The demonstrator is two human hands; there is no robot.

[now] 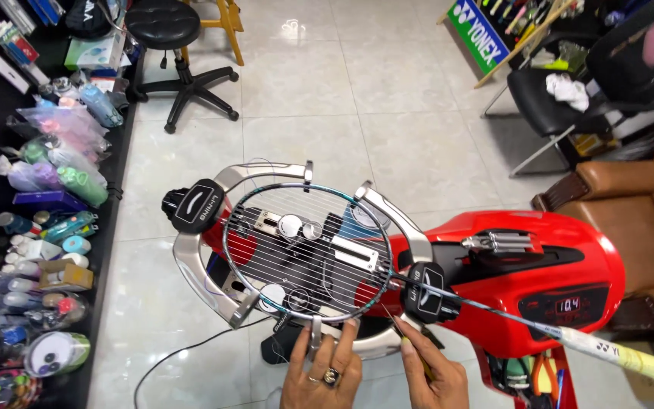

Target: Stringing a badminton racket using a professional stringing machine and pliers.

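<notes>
Hands meet at the near rim of the racket, which lies clamped flat in the red stringing machine. Left hand has its grip released, fingers spread up against the frame edge. Right hand pinches a thin tool beside it. Open tiled floor lies beyond; a shelf of bottles crowds the left.

Racket on stringing machine; hands before it
</notes>
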